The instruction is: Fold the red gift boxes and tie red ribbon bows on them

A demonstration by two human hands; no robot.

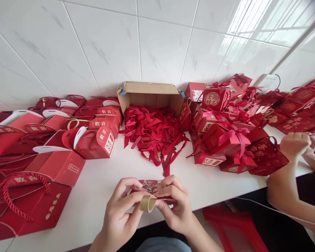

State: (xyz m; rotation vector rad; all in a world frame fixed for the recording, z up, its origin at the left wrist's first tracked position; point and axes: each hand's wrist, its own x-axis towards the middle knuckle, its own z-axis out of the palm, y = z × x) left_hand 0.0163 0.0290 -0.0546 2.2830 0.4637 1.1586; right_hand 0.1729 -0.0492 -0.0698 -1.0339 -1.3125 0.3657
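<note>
Near the table's front edge, my left hand (124,206) and my right hand (174,203) meet around a small red printed item (151,185). Both hands have their fingers closed on it, the left at its left side and the right at its right side. A gold ribbon loop (147,203) curls at the left fingertips, in front of the red item. Its far end is hidden between the fingers. Beyond my hands, a pile of red ribbons (154,133) spills from an open cardboard box (150,88).
Red gift boxes with rope handles (60,164) fill the left side. Ribbon-tied red boxes (225,140) are stacked on the right. At the far right are another person's hands (295,143). A red stool (233,224) stands below the table (94,196); tiled wall behind.
</note>
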